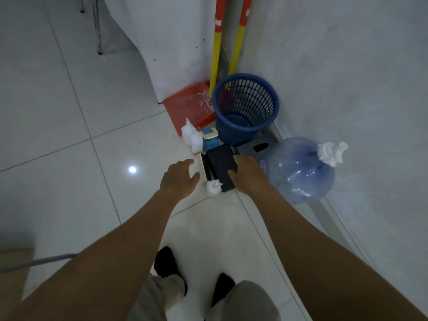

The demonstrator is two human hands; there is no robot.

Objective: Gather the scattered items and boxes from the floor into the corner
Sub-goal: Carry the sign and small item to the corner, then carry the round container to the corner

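A black box (220, 166) lies on the floor near the corner, partly inside a flat white tray or lid (200, 163). My right hand (249, 173) rests against the box's right side, fingers curled on its edge. My left hand (179, 178) hovers open just left of the white tray, fingers spread. A small white bottle (212, 187) stands at the box's near end. Two more white bottles (192, 135) and a blue tape dispenser (210, 139) stand just beyond the box. A grey box (254, 147) with a dark slot lies behind my right hand.
A blue mesh basket (245, 107) stands in the corner beside a red dustpan (188, 105) and two yellow-red handles (216, 49). A large clear water jug (301, 169) lies against the right wall. My feet (169, 265) are on the white tiles below.
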